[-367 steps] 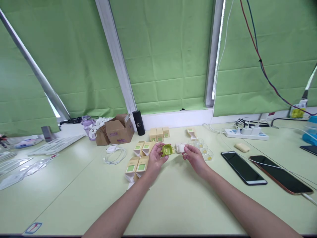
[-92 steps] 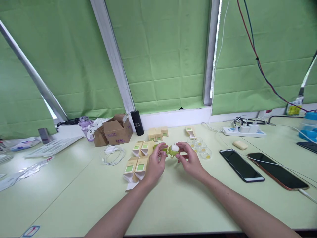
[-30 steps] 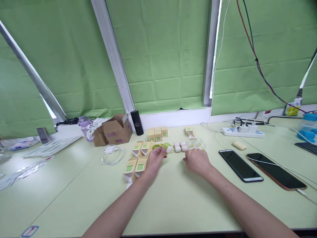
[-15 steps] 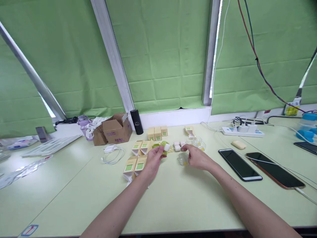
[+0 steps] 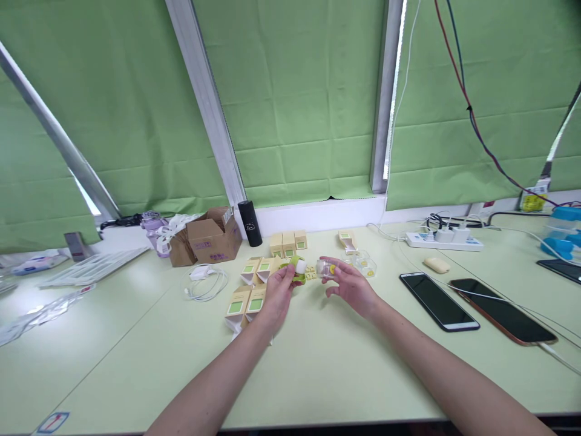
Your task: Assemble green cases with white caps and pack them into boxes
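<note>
Pinching with your left hand point(image 5: 278, 293) in the head view, you hold the green case point(image 5: 299, 279) between thumb and fingers, and a white piece point(image 5: 300, 267) shows at its opening. Your right hand point(image 5: 356, 289) has the fingers at the clear case point(image 5: 325, 269), on its yellow-marked end, while the thumb stands lower and apart; I cannot tell if these fingers grip it firmly or only touch it. Between your two hands, small yellow pieces point(image 5: 310, 272) lie on the table point(image 5: 313, 369). Just behind your right hand there are more clear cases point(image 5: 364, 264), standing close together. Beside your left hand, four boxes point(image 5: 235, 306) are grouped, partly covered by your arm. Three other boxes point(image 5: 288, 244) stand near the wall, and one single box point(image 5: 347, 240) is to the right of them. Farther to your right you have two phones point(image 5: 439, 301), lying flat side by side, and behind them one beige oval thing point(image 5: 436, 265), near the power strip point(image 5: 443, 241).
</note>
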Motion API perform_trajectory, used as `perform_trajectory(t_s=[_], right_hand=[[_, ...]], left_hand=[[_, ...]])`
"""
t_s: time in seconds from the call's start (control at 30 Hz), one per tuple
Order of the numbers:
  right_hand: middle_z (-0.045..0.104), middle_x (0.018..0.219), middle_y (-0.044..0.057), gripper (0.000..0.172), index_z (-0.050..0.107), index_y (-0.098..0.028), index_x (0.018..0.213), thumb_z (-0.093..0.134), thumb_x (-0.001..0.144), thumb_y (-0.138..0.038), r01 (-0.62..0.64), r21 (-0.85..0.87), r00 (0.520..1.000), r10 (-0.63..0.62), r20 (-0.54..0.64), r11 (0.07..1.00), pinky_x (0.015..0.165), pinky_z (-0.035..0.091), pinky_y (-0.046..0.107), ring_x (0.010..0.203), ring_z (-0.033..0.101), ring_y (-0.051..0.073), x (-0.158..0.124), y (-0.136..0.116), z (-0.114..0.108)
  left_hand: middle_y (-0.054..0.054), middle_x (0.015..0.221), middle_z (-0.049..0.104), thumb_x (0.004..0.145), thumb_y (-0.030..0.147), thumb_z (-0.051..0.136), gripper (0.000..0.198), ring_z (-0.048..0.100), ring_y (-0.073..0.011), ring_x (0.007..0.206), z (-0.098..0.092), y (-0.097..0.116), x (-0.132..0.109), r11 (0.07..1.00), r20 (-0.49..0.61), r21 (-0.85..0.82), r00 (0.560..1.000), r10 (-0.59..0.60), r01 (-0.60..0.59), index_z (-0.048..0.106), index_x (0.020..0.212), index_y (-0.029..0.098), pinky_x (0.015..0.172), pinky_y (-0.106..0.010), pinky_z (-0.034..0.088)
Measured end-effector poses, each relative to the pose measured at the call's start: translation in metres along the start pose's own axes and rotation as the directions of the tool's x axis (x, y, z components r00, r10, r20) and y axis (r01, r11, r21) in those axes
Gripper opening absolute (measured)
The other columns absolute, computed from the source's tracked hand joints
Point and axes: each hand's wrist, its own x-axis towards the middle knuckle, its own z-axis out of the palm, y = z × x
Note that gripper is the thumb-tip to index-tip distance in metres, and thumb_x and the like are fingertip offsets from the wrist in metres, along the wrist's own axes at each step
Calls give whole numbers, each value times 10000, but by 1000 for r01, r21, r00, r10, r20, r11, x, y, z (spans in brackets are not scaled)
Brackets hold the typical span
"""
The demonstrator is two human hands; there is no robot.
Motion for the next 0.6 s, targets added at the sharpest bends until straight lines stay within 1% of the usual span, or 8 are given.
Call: perform_trajectory(t_s=[0.07,0.2,0.37,0.43,0.53,0.6], right_hand=[[695,1168,110,594,620,-273,1374,615,896,-624,-37,114,999,39,-13,993,774,586,423,971,673,266,-1,4,4],[703,1055,108,632,584,-256,1401,594,895,-633,-89,178,994,99,-50,980,836,592,483,937,693,282,0,14,7],[701,1007,72,598,610,-266,1340,694,852,-602,-85,299,995,97,-23,950,876,589,501,874,699,256,0,12,9],[702,1005,56,564,638,-265,1271,770,811,-565,-71,314,996,83,-25,947,916,583,507,874,710,244,0,9,11],[705,1022,42,543,659,-259,1168,877,730,-494,-28,297,997,47,-55,955,968,575,521,931,733,252,-1,7,12],[699,1069,44,544,660,-256,1127,918,692,-458,5,268,997,16,-77,963,952,590,512,974,729,255,-1,9,12]], left_hand=[[-110,1010,764,790,567,848,457,652,-189,903,-1,-1,1,1000,-3,-7,1000,4,-4,790,955,144,795,-302,501],[-98,978,765,761,561,873,463,649,-177,864,-2,-2,2,1000,-18,-16,1000,-1,1,791,935,140,777,-302,501],[-89,985,764,754,559,879,458,648,-172,874,-1,-2,1,1000,-22,-27,1000,-9,8,793,926,143,775,-294,501],[-90,1005,766,757,559,877,457,649,-172,886,-1,-1,1,1000,-26,-24,1000,-10,9,794,935,147,777,-292,502],[-93,1012,766,761,564,872,456,653,-176,894,-1,-1,1,1000,-25,-6,1000,-4,3,793,932,149,781,-292,503],[-95,997,766,762,571,868,456,656,-179,891,-1,-1,1,1000,-17,2,1000,3,-3,789,912,148,783,-293,504]])
